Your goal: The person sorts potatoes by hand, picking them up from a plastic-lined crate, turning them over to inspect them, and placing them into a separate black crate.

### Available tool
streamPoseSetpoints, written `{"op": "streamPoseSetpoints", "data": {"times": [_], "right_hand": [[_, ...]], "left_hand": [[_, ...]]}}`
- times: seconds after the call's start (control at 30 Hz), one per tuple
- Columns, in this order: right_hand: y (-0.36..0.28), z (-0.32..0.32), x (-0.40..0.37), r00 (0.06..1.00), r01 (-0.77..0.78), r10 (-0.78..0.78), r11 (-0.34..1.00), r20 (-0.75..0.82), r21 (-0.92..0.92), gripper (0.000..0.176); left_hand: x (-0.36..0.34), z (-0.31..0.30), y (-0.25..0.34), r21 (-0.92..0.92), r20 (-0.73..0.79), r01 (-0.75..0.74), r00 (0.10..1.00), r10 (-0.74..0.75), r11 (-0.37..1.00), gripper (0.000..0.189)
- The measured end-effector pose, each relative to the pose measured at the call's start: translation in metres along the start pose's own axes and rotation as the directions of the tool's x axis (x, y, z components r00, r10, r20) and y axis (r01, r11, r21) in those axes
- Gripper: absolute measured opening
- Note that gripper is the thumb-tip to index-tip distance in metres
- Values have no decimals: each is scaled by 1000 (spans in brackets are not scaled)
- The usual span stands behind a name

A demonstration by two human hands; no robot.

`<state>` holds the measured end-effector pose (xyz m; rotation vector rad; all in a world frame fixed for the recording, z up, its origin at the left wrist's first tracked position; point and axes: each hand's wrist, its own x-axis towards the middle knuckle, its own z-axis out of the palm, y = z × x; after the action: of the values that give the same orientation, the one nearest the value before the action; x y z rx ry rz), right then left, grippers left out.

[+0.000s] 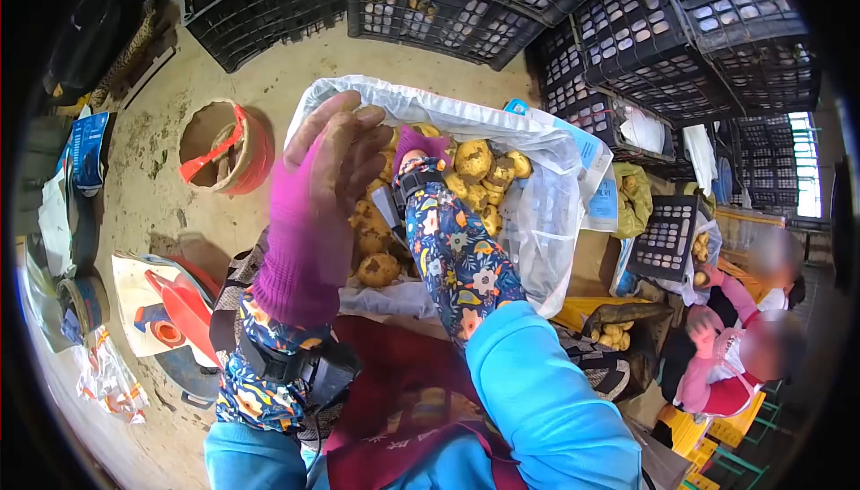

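My left hand (333,159), in a purple glove with dirt-stained fingers, is raised over the left side of a box (546,253) lined with white plastic. Its fingers are stretched out, and nothing shows in them. My right hand (419,144), also in a purple glove, reaches down among the potatoes (473,160) in that box. The flowered sleeve and wrist hide most of it, so its grip cannot be made out. The potatoes are yellow with dark soil on their skins. One potato (378,270) lies at the box's near side, below my left hand.
A bucket (242,151) with a red handle stands on the floor to the left, above a red scoop-like item (179,306). Black crates (439,15) of potatoes are stacked behind and right. Two people (717,347) in pink sleeves are at far right, near a potato sack (614,336).
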<state>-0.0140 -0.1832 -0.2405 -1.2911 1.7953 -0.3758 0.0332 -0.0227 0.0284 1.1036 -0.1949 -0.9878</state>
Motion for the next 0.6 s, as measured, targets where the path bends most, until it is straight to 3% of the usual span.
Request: {"op": "streamPoseSetpoints", "data": {"times": [0.1, 0.17, 0.2, 0.23, 0.27, 0.3, 0.33, 0.37, 0.4, 0.43, 0.47, 0.5, 0.53, 0.57, 0.6], "right_hand": [[4, -11, -9, 994, -5, -34, 938, 106, 348, 84], [18, -36, -22, 956, -94, -114, 753, 270, 652, 88], [17, -61, -37, 899, -157, -224, 639, 377, 753, 84], [21, -78, -44, 827, 8, -415, 684, 380, 730, 71], [4, -111, -73, 763, -30, -482, 638, 430, 770, 84], [-6, -135, -90, 699, 144, -600, 651, 390, 745, 83], [-13, -156, -103, 612, 318, -707, 631, 355, 707, 83], [-19, -176, -115, 489, 630, -827, 555, 277, 543, 80], [-25, -195, -125, 329, 863, -913, 394, 241, 316, 78], [-25, -211, -131, 155, 983, -955, 174, 252, 52, 76], [-22, -225, -132, 399, 773, -876, 481, 272, 414, 75], [-16, -237, -131, 569, 357, -729, 636, 381, 684, 75], [-7, -246, -131, 623, -153, -558, 601, 548, 785, 75], [11, -247, -122, 650, -217, -562, 508, 512, 833, 71], [35, -246, -109, 706, 131, -568, 692, 423, 710, 71]], "left_hand": [[0, 0, 1, -60, -6, -11, 1000, 11, 998, 46], [-1, -4, -4, 6, 9, -17, 1000, 17, 1000, 44], [-1, -6, -8, 39, 17, -22, 1000, 22, 999, 44], [-3, -7, -16, 69, -22, 12, 1000, -11, 998, 44], [-4, -8, -26, 101, -61, 50, 997, -44, 994, 44], [-7, -8, -35, 133, -98, 85, 993, -72, 987, 44], [-8, -9, -47, 86, -18, 188, 982, -187, 978, 45], [-9, -9, -60, 51, 69, 291, 953, -294, 955, 46], [-13, -4, -64, 28, 161, 394, 905, -393, 919, 47], [-19, 6, -65, 64, 289, 383, 877, -384, 922, 53], [-25, 10, -66, 85, 329, 341, 878, -349, 936, 53], [-31, 11, -69, 103, 369, 298, 874, -315, 949, 54], [-35, 13, -73, 117, 409, 259, 867, -285, 959, 54], [-36, 14, -79, 113, 411, 213, 879, -241, 970, 57], [-41, 20, -79, 167, 394, 178, 890, -231, 970, 59]]}}
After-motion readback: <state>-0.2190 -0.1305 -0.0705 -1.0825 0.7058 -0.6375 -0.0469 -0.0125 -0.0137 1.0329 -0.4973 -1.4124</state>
